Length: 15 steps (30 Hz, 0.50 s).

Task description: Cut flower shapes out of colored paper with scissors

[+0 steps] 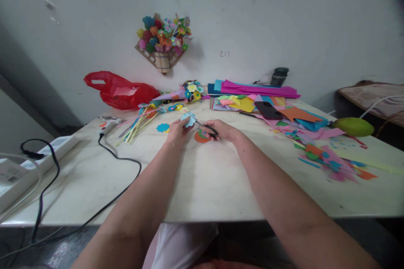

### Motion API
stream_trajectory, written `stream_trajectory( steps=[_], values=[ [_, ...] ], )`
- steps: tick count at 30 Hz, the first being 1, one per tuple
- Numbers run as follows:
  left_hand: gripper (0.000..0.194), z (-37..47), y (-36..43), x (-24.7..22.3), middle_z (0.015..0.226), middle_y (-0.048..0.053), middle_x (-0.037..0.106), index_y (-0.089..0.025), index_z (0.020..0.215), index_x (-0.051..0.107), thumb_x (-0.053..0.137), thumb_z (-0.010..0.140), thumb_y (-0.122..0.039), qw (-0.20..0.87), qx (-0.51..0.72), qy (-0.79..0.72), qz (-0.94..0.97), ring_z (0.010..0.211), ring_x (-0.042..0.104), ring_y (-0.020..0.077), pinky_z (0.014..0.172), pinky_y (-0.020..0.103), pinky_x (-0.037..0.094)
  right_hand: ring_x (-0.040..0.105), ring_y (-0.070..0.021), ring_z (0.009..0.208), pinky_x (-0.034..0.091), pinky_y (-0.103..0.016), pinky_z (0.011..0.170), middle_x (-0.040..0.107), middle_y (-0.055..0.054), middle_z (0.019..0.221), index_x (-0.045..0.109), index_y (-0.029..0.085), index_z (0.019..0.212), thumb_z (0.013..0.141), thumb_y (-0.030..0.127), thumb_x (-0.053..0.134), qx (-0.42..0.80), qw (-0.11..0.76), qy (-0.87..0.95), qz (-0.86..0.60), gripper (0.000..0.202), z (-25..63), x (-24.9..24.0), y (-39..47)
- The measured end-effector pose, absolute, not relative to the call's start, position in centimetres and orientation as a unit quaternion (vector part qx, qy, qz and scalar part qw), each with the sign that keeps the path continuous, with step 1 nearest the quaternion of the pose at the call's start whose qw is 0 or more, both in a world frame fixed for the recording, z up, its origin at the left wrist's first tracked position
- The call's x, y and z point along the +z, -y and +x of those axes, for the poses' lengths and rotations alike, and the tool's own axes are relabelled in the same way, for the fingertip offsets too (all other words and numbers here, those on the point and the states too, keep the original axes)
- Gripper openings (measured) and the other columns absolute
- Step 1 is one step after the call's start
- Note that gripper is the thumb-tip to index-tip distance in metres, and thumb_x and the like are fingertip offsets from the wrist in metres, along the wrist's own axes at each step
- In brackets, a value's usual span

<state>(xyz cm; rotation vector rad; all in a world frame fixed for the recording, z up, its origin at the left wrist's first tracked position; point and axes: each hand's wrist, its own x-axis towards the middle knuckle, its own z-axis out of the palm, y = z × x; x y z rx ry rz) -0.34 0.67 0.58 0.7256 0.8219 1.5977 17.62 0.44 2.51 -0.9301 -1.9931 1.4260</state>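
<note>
Between its thumb and fingers, my left hand (177, 131) pinches a light blue paper flower (190, 119) with a scalloped edge. My right hand (221, 130) is closed around the dark handles of a pair of scissors (211, 129). Their blades point left and reach the right edge of the flower. On the table below the scissors lies an orange paper circle (200, 137), with a green piece partly over it. A darker blue paper flower (162, 127) rests just left of my left hand, with a bit of yellow beside it.
A glue gun (109, 126) with a black cord lies left, near a white power strip (59, 149). Behind are paper strips (135, 126), a red plastic bag (121, 92) and stacked coloured sheets (259, 89). Paper scraps (334, 164) and a phone (268, 110) lie right.
</note>
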Motion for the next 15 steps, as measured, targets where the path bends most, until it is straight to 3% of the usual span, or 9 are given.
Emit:
stream_trajectory(
  steps=[15],
  values=[
    [0.006,-0.4,-0.72,0.69,0.073,0.008,0.066,-0.01,0.076,0.061,0.063,0.07,-0.01,0.574,0.668,-0.364,0.301,0.064,0.065,0.0159,0.06,0.025,0.055,0.047,-0.0044,0.038,0.025,-0.014,0.03,0.056,0.002,0.056,0.055,0.014,0.078,0.08,0.028,0.053,0.541,0.264,0.724,-0.338,0.014,17.71,2.49,-0.57]
  ],
)
